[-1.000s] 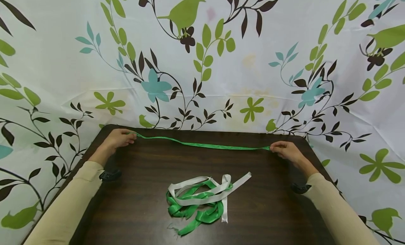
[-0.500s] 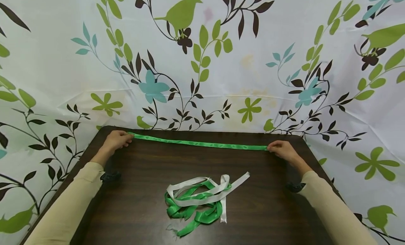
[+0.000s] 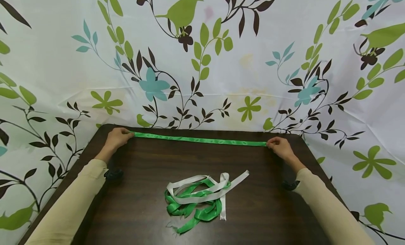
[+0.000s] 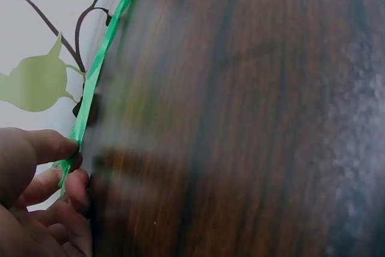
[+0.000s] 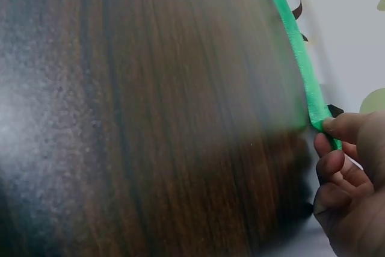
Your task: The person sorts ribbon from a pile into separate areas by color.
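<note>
A green satin ribbon (image 3: 199,140) stretches straight and taut between both hands along the far side of the table. My left hand (image 3: 117,139) pinches its left end; in the left wrist view the thumb and fingers (image 4: 54,147) close on the ribbon's tip. At the other end, my right hand (image 3: 280,147) pinches the ribbon, with the thumb (image 5: 346,127) pressed against it in the right wrist view. The ribbon lies flat-faced, without twists, close over the tabletop near its back edge.
A loose heap of green ribbon (image 3: 207,214) and white ribbon (image 3: 199,198) lies mid-table, nearer the front, with frayed green threads. The dark wooden table (image 3: 142,188) ends at a hanging patterned cloth (image 3: 202,97) behind it.
The green ribbon was sagging and partly twisted; it then straightened into a flat band. Both hands, still pinching its ends, have shifted slightly toward the table's far edge. The heap stays put.
</note>
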A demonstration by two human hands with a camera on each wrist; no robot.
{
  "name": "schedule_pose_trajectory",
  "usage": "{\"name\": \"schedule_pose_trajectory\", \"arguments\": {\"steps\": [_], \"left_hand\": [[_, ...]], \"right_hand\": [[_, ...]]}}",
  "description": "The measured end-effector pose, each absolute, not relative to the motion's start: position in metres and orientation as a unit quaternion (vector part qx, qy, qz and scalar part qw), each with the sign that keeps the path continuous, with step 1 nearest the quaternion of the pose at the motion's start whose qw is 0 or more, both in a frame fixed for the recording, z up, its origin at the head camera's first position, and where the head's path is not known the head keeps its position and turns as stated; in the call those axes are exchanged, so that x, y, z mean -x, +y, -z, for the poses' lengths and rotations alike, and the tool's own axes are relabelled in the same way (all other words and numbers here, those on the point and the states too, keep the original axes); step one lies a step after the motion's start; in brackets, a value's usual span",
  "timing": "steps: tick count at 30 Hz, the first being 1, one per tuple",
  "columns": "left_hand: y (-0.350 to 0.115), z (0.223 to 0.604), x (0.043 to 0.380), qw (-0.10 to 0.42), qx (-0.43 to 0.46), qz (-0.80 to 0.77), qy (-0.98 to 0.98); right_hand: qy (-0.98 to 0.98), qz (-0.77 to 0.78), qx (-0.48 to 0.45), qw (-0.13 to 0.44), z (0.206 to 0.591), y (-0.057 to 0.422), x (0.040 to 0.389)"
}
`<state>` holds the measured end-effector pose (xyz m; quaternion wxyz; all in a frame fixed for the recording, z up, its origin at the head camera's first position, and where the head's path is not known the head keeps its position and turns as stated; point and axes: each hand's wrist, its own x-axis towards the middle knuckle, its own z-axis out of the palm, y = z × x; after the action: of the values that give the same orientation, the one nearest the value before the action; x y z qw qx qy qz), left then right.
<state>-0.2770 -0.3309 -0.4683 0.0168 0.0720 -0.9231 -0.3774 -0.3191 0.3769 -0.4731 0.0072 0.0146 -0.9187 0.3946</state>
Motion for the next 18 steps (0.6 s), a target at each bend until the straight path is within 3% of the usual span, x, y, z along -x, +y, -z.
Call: {"name": "schedule_pose_trajectory", "arguments": {"steps": [18], "left_hand": [[-0.327, 0.462, 0.268, -0.009, -0.046, 0.395, -0.917]], "right_hand": [[-0.92, -0.389, -0.006, 0.04, 0.463, 0.366, 0.313]]}}
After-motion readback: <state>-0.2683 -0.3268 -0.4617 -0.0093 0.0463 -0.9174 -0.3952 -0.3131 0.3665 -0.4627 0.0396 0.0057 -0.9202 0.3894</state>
